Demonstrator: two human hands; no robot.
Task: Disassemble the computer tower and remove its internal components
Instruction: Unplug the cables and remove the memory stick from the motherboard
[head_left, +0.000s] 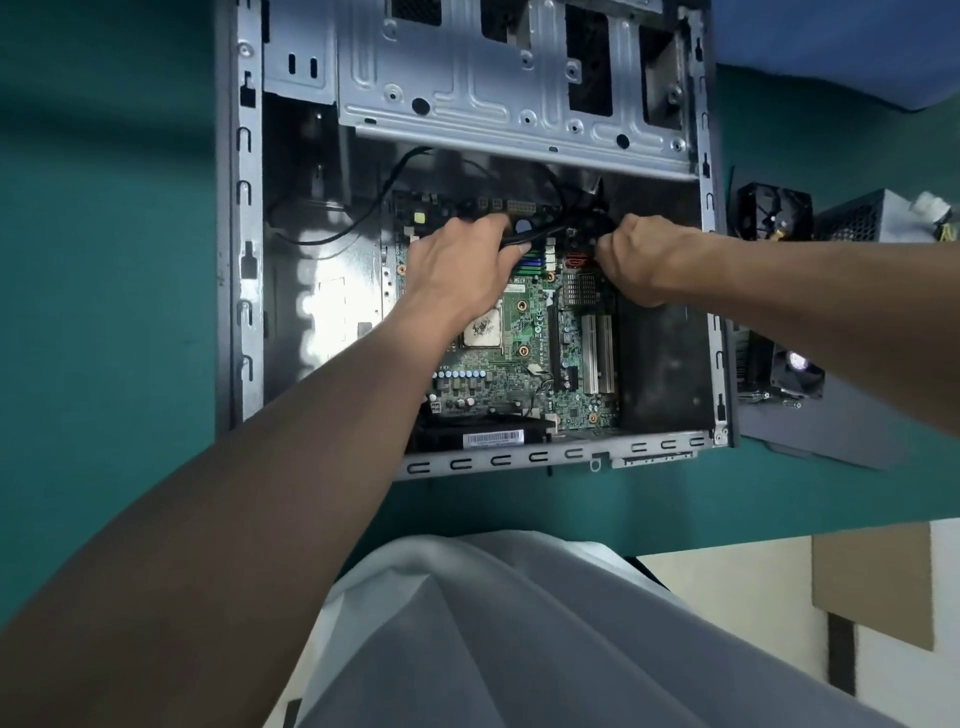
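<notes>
- Grips black cables (535, 234) with left hand (462, 265), fingers curled round them.
- Pinches the same cables with right hand (644, 260), fingers curled.
- Reaches into open computer case (249, 208) lying on green bench (104, 260), above circuit board (524, 312).

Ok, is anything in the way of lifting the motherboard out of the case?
Yes. Black cables cross the far edge of the motherboard, where the left hand and right hand hold them. They appear plugged in, so they likely must come off first.
</notes>
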